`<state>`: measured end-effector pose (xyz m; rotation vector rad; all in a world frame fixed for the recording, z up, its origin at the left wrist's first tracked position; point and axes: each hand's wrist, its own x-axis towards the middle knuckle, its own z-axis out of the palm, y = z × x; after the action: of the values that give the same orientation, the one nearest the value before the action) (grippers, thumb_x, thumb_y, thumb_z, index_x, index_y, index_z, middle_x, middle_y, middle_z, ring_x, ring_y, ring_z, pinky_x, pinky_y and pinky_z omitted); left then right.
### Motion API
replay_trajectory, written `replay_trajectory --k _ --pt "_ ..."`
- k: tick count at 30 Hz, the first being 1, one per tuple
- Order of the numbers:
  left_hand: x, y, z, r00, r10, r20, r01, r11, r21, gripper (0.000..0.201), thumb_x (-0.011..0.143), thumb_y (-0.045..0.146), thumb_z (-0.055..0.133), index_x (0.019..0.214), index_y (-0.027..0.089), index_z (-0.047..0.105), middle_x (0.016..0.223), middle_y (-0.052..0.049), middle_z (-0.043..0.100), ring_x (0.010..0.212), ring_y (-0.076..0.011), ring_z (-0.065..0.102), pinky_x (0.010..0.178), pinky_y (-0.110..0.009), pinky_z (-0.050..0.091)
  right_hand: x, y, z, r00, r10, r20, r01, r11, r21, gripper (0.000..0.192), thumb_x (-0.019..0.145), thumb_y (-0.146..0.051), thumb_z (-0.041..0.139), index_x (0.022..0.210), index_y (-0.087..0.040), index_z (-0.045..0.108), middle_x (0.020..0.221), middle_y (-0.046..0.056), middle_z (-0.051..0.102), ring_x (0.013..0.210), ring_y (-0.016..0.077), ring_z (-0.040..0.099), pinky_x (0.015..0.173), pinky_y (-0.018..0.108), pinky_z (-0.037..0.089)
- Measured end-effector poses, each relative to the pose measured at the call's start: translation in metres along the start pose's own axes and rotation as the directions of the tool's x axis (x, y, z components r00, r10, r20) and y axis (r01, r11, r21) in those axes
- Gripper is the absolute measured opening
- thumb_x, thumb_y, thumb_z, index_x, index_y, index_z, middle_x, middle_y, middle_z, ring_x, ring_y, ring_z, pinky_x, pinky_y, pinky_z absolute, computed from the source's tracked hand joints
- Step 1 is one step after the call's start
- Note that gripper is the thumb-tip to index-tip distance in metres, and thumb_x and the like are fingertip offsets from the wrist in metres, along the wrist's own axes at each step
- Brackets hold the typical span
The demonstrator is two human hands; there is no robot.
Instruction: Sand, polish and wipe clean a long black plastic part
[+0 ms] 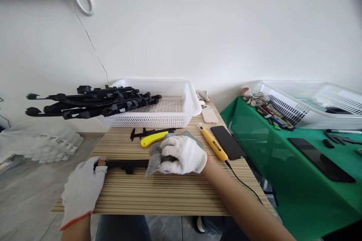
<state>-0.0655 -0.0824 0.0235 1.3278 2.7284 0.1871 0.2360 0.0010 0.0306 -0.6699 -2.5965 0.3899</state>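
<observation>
My left hand (84,189), in a white knitted glove, grips the left end of a long black plastic strip (128,165) that lies across the striped wooden table. In my right hand (185,155), gloved the same way, is a grey fuzzy scouring pad (155,158), pressed over the right part of the strip. The pad and hand hide that end. Just behind the right hand lie a yellow utility knife (152,139) and a black caliper (141,134). A yellow corded pen-shaped tool (214,144) rests to the right.
A white plastic basket (149,121) holds several black strips (93,101) that jut out leftward. A black phone (227,142) and a pink phone (209,114) lie at the right. Beyond, a green-covered table (283,165) bears another white basket (308,120) and tools.
</observation>
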Motion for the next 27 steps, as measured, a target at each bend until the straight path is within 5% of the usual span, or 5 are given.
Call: replay_trajectory --k 7,10,15,21,27 --pt "-0.002 0.003 -0.004 0.998 -0.033 0.052 0.033 0.999 0.006 0.064 0.098 0.052 0.015 0.132 0.021 0.058 0.138 -0.017 0.056 0.122 -0.0426 0.055 0.094 -0.053 0.048 0.002 0.009 -0.002 0.958 0.173 0.229 -0.204 0.972 0.118 0.06 0.073 -0.062 0.078 0.124 -0.03 0.07 0.115 0.004 0.071 0.108 0.0264 0.063 0.091 0.036 0.048" --pt "-0.004 0.004 -0.005 0.998 -0.042 0.053 0.043 0.999 -0.005 0.065 0.098 0.053 0.013 0.134 0.02 0.057 0.139 -0.017 0.055 0.122 -0.0433 0.055 0.096 -0.054 0.047 0.005 0.008 -0.003 0.946 0.158 0.285 -0.222 0.952 0.211 0.032 0.084 -0.045 0.072 0.109 -0.026 0.078 0.106 0.003 0.075 0.103 0.0227 0.065 0.092 0.033 0.048" --pt "-0.004 0.003 -0.005 0.998 -0.034 0.049 0.036 0.999 -0.036 0.065 0.099 0.054 0.016 0.134 0.02 0.058 0.14 -0.018 0.054 0.12 -0.0435 0.056 0.094 -0.054 0.048 -0.032 0.034 -0.069 0.908 0.328 0.26 -0.418 0.744 0.521 0.039 0.085 -0.048 0.065 0.098 -0.014 0.078 0.096 0.006 0.075 0.089 0.0213 0.068 0.084 0.032 0.053" --pt "0.001 -0.006 0.003 1.0 0.009 0.02 -0.008 0.998 -0.059 0.063 0.099 0.054 0.016 0.128 0.022 0.063 0.136 -0.016 0.059 0.118 -0.0409 0.057 0.095 -0.053 0.048 -0.058 0.12 -0.127 0.588 0.783 -0.203 -0.798 0.603 0.013 0.048 0.092 -0.027 0.043 0.132 -0.014 0.065 0.135 0.011 0.064 0.123 0.0263 0.058 0.107 0.035 0.043" --pt "-0.004 -0.004 0.002 1.0 0.004 -0.01 -0.004 0.997 -0.073 0.059 0.101 0.051 0.019 0.125 0.022 0.065 0.132 -0.015 0.062 0.119 -0.0386 0.057 0.096 -0.051 0.048 -0.031 0.168 -0.091 0.638 0.77 -0.033 -0.749 0.61 -0.259 0.037 0.09 -0.032 0.052 0.119 -0.031 0.075 0.117 0.004 0.073 0.106 0.0235 0.067 0.092 0.032 0.049"
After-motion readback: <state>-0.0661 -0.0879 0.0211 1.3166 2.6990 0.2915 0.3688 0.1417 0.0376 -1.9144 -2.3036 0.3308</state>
